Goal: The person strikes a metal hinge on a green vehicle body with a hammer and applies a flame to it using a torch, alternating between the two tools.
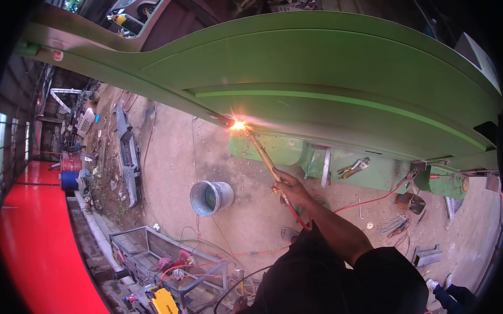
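Observation:
My right hand [290,189] is closed around the handle of a brass gas torch [261,151]. A bright flame with sparks [238,125] burns at the torch tip, against the lower edge of a large green vehicle body panel [326,69]. Red hose [300,219] trails from the torch's rear end. Low beside my dark clothing, my left hand [240,304] is partly visible, apparently closed on the handle of a hammer [240,278], whose details are small and unclear.
A metal bucket [212,198] stands on the concrete below the torch. Locking pliers [354,167] lie on a green ledge. Hoses cross the floor near a grey metal frame [172,261] and a yellow case [164,304]. A red panel [39,250] runs along the left; another person's legs [454,299] show lower right.

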A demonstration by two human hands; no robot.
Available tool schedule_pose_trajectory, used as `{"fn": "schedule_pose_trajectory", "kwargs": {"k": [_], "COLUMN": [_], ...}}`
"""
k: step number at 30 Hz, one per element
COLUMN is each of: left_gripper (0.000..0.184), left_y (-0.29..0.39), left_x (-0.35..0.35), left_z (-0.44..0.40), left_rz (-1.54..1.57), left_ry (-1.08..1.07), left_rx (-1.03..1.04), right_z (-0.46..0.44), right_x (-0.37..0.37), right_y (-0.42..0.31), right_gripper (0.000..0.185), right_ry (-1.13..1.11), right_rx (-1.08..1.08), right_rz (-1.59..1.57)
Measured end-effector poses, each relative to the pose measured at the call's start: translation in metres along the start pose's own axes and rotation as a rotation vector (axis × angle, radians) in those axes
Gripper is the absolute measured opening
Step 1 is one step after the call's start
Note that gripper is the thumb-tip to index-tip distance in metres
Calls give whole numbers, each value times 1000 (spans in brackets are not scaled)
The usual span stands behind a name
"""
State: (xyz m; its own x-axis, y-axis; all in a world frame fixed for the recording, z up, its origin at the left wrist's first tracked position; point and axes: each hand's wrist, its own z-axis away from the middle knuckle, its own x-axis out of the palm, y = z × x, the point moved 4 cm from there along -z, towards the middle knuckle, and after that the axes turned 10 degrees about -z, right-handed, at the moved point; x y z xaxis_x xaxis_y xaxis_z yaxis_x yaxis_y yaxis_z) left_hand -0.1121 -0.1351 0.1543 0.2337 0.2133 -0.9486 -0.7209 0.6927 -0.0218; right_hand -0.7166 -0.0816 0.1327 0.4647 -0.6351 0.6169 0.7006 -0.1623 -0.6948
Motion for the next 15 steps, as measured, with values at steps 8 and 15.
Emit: {"fn": "schedule_pose_trajectory", "kwargs": {"k": [8,15], "left_gripper": [38,41], "left_y": [-2,-5], "left_x": [0,0], "left_z": [-2,-4], "left_rz": [41,144], "left_ry": [-48,-141], "left_rx": [-46,-186], "right_z": [-5,0], "right_x": [-4,1], "right_y": [14,7], "right_gripper": [58,60], "right_ry": [-14,-10], "right_rx": [8,27], "right_rz": [-137,-161]}}
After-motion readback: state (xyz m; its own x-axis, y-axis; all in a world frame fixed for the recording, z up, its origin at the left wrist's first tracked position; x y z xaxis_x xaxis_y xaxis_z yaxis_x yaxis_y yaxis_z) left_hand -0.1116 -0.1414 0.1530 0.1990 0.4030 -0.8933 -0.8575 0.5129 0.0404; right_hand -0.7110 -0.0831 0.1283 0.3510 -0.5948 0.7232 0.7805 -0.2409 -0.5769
